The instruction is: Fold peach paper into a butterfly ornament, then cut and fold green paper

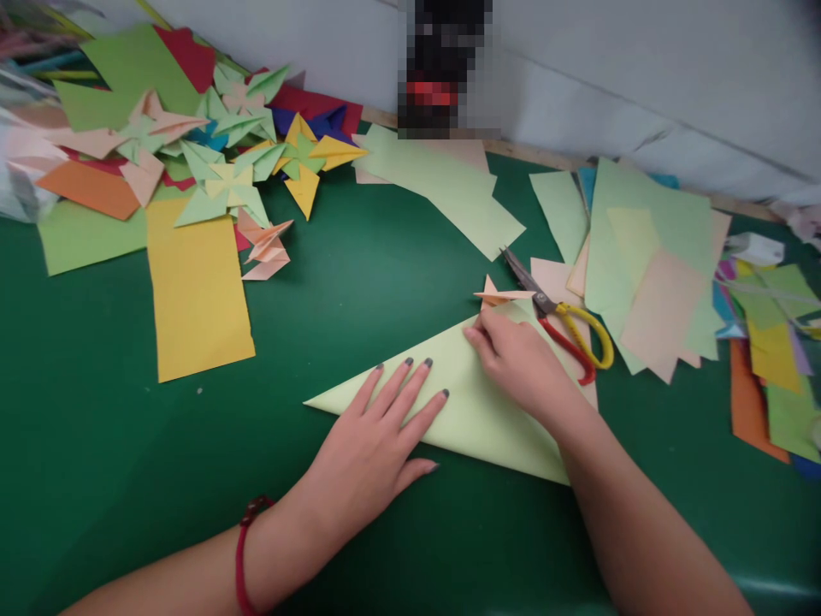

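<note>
We see a pale green paper (493, 428), folded to a long triangle, lying on the green table (359, 291) right under both hands. Our left hand (378, 441) lies flat on it, fingers spread and wide open, pressing without gripping (a red bracelet (241, 556) circles that wrist). Our right hand (522, 355) is curled with its fingertips at the paper's upper edge; whether they pinch it or only press, we cannot tell.

Crowding that edge, we have a small peach folded piece (504, 296) just past the right fingertips and scissors (545, 301) close beside the hand, blades pointing away from us, red and yellow handles toward our forearm. A pink sheet (550, 274) lies beneath the scissors.

Farther right we find a pile of pale green and pink sheets (693, 231), then a white block (757, 248) and an orange sheet (745, 402) among other colours. More pale green sheets (475, 214) lie near the wall (609, 103). To our left are a yellow sheet (202, 299), a second peach folded piece (268, 248) and a heap of folded paper stars, including a yellow-and-green star (304, 158).
</note>
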Available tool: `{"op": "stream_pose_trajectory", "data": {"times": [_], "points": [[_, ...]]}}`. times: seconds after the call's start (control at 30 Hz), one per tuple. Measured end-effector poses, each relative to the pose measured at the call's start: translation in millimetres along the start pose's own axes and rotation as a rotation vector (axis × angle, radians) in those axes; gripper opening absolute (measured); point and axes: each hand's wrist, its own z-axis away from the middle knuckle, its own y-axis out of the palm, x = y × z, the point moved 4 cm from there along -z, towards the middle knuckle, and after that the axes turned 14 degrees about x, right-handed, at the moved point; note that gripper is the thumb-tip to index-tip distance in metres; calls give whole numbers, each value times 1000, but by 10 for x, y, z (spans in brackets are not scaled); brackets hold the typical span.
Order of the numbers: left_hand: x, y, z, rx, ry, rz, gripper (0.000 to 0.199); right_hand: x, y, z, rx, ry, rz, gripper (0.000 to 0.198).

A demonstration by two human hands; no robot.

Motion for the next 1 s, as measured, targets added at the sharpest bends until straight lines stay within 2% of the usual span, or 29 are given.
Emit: {"op": "stream_pose_trajectory", "data": {"times": [1.0], "points": [[17, -1, -1, 4, 0, 26, 62, -10, 1, -13, -18, -1, -5, 20]]}}
